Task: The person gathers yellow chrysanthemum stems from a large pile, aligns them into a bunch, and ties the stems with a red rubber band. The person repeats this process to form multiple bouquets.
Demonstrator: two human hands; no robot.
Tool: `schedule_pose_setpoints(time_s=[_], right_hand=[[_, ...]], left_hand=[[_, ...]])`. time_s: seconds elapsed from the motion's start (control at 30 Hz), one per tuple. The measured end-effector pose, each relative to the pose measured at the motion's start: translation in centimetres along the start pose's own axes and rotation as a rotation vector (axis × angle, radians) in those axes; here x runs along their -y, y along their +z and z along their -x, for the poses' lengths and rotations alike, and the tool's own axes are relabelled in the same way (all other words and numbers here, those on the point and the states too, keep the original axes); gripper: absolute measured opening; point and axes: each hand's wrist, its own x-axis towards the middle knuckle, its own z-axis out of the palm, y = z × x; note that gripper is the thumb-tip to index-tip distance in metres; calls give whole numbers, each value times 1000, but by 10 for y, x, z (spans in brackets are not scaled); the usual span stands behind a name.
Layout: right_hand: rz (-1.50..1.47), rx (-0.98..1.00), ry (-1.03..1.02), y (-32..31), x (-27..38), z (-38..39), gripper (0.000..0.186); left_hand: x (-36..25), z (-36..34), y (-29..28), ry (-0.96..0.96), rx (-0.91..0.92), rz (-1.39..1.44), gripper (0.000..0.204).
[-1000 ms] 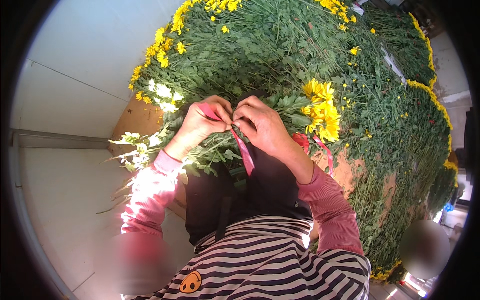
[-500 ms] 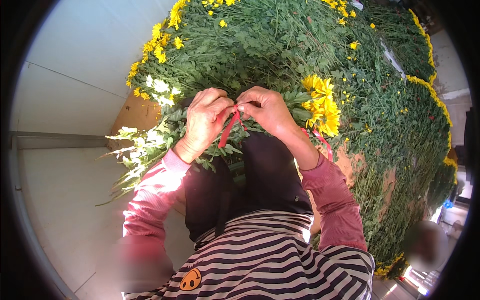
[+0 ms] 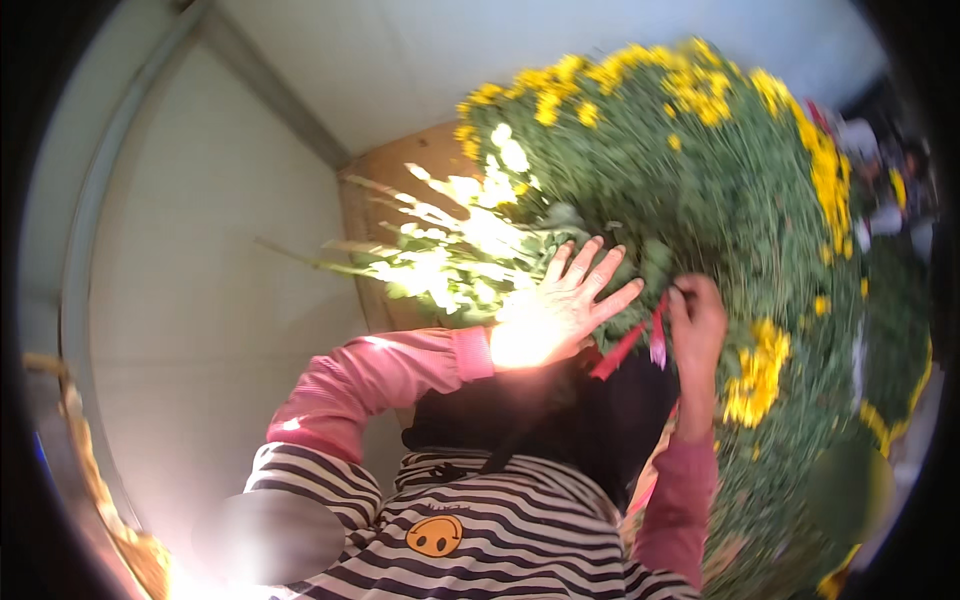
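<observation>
A bundle of yellow chrysanthemums lies across my lap, its flower heads [image 3: 760, 375] on the right and its leafy stems [image 3: 440, 275] toward the left in bright sunlight. My left hand [image 3: 570, 305] rests on the leaves with its fingers spread, gripping nothing. At the bundle's middle, my right hand [image 3: 697, 318] pinches a red ribbon [image 3: 622, 352] between thumb and fingers. The ribbon's loose ends hang down toward my dark trousers. How the ribbon passes round the stems is hidden by leaves and the hand.
A large heap of cut chrysanthemums [image 3: 740, 190] with yellow blooms along its edge spreads ahead and to the right. Pale wall panels [image 3: 210, 220] with a metal frame stand on the left. Brown board [image 3: 400, 165] shows beside the heap. Blurred items crowd the far right.
The view has swung leftward. My left hand has let go of the ribbon and now lies spread on the leafy stems. The right hand stays at the ribbon.
</observation>
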Motion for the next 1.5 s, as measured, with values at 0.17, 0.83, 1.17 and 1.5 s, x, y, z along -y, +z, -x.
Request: schedule_pose_setpoints(time_s=[0.17, 0.83, 1.17, 1.5], right_hand=[[-505, 261, -5, -15, 20, 81, 27], [-1462, -1088, 299, -213, -90, 165, 55], [-1317, -1293, 477, -213, -100, 226, 51], [-1444, -1394, 300, -189, -106, 232, 35]], left_hand=[[22, -17, 18, 19, 17, 16, 51], [-91, -190, -2, 661, -182, -51, 109], [-38, -247, 108, 198, -71, 338, 39], [-52, -240, 197, -499, 284, 900, 36]])
